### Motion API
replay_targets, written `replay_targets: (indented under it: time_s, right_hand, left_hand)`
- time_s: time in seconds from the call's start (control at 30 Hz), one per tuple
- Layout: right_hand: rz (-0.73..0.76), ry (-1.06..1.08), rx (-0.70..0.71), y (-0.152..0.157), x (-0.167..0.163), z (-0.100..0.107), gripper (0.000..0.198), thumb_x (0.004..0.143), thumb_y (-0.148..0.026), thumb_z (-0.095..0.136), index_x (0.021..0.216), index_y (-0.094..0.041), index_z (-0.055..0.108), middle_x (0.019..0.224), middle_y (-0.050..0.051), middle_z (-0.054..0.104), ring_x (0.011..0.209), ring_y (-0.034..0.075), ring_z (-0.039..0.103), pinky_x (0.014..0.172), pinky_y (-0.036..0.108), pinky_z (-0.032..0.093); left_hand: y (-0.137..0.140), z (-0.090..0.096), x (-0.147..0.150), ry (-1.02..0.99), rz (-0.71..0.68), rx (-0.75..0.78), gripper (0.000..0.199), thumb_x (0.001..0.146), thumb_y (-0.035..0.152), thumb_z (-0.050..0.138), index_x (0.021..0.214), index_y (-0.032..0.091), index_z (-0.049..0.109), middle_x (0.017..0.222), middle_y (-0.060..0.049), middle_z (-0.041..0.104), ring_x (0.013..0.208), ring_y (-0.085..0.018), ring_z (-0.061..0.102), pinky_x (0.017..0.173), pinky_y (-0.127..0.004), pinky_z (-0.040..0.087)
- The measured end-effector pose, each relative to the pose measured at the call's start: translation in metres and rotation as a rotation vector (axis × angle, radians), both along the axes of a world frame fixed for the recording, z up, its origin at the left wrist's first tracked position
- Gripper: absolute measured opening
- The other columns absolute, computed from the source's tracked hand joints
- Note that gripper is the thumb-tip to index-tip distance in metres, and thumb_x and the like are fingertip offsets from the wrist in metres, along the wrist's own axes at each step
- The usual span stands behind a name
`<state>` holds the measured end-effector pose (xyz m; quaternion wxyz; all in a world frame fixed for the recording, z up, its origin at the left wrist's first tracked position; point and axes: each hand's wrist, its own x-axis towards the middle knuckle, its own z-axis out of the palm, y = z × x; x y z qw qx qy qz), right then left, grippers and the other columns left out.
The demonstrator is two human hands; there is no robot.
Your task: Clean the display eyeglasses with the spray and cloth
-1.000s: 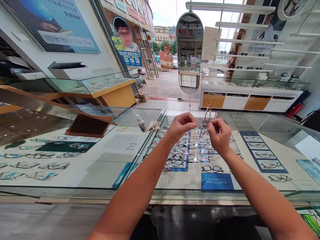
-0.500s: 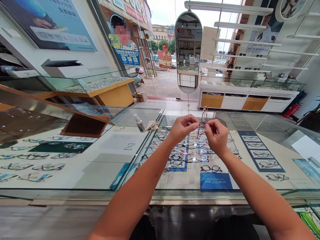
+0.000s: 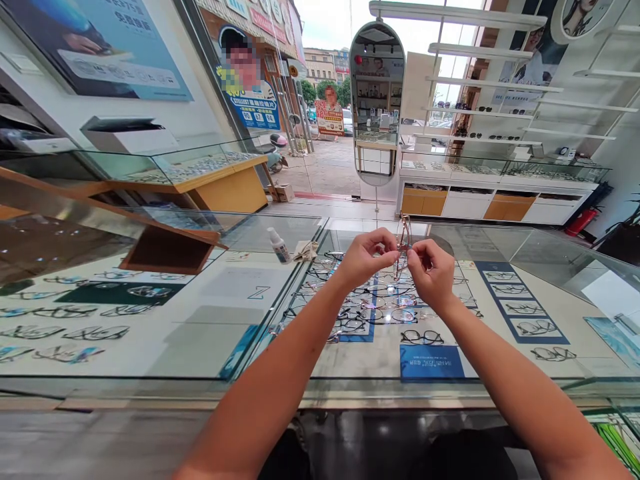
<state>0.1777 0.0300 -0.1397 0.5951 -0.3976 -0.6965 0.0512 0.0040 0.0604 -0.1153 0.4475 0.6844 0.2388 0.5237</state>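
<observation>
Both bare hands have drawn closer together over the last second — the left hand and the right hand now nearly meet, just right of the picture's centre, at a pair of thin, coppery wire eyeglasses. The eyeglasses stand upright between the fingertips, almost edge-on to view, their long visible axis running up and down. From the left hand they lie just rightward; from the right hand, just up and leftward, so neither is clearly nearer. Right thumb and finger pinch them; the left pair press together alongside — whether gripping, I can't tell. Fingers hide the middle, and the lower end blurs into rows of dark and metal-rimmed spectacles behind.
</observation>
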Motion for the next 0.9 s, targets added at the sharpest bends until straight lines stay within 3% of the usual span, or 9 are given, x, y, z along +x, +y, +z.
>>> replay_targets:
  time_s: [0.27,0.37,0.47,0.57,0.77,0.9]
  right_hand:
    - [-0.094,0.056,-0.012,0.005,0.004,0.001,0.022,0.099,-0.039,0.061,0.083,-0.024,0.062,0.054,-0.008,0.044,0.048,0.012,0.041,0.055,0.028,0.033]
    - [-0.126,0.09,-0.062,0.008,0.006,0.0,0.024,0.103,-0.044,0.059,0.093,-0.023,0.064,0.052,-0.008,0.054,0.046,0.013,0.051,0.057,0.028,0.039]
    - [-0.157,0.114,-0.068,0.014,0.011,-0.002,0.025,0.105,-0.046,0.058,0.101,-0.022,0.065,0.064,-0.001,0.072,0.056,0.017,0.068,0.063,0.029,0.046]
    - [-0.244,0.109,-0.009,0.02,0.021,0.0,0.027,0.105,-0.046,0.058,0.102,-0.021,0.067,0.077,0.005,0.079,0.064,0.019,0.073,0.066,0.03,0.049]
    - [-0.409,0.046,0.065,0.027,0.037,0.009,0.028,0.107,-0.045,0.052,0.107,-0.022,0.069,0.092,0.007,0.08,0.07,0.019,0.07,0.071,0.032,0.05]
    - [-0.389,0.023,0.086,0.028,0.031,0.004,0.036,0.101,-0.052,0.06,0.123,-0.024,0.058,0.116,0.01,0.076,0.079,0.02,0.068,0.078,0.038,0.054]
  left_hand:
    - [0.006,-0.007,0.002,-0.07,0.04,-0.059,0.029,0.07,0.038,0.089,0.072,0.02,0.066,0.08,-0.002,0.066,0.075,-0.015,0.058,0.07,-0.029,0.047]
    - [0.009,-0.01,0.003,-0.09,0.06,-0.088,0.027,0.072,0.036,0.086,0.075,0.02,0.064,0.084,-0.003,0.071,0.084,-0.017,0.066,0.077,-0.031,0.052]
    - [0.01,-0.012,0.003,-0.104,0.072,-0.123,0.026,0.074,0.035,0.083,0.078,0.02,0.062,0.087,-0.004,0.074,0.088,-0.018,0.071,0.08,-0.032,0.055]
    - [0.007,-0.013,0.003,-0.075,0.128,-0.127,0.023,0.077,0.033,0.079,0.08,0.02,0.061,0.088,-0.005,0.075,0.086,-0.018,0.072,0.075,-0.03,0.057]
    - [0.003,-0.011,0.003,0.046,0.269,-0.086,0.014,0.081,0.03,0.073,0.085,0.02,0.064,0.085,-0.005,0.077,0.084,-0.018,0.074,0.07,-0.027,0.056]
    - [0.003,-0.012,0.005,0.061,0.263,-0.113,0.016,0.083,0.034,0.071,0.087,0.019,0.067,0.088,-0.006,0.079,0.086,-0.019,0.074,0.071,-0.029,0.059]
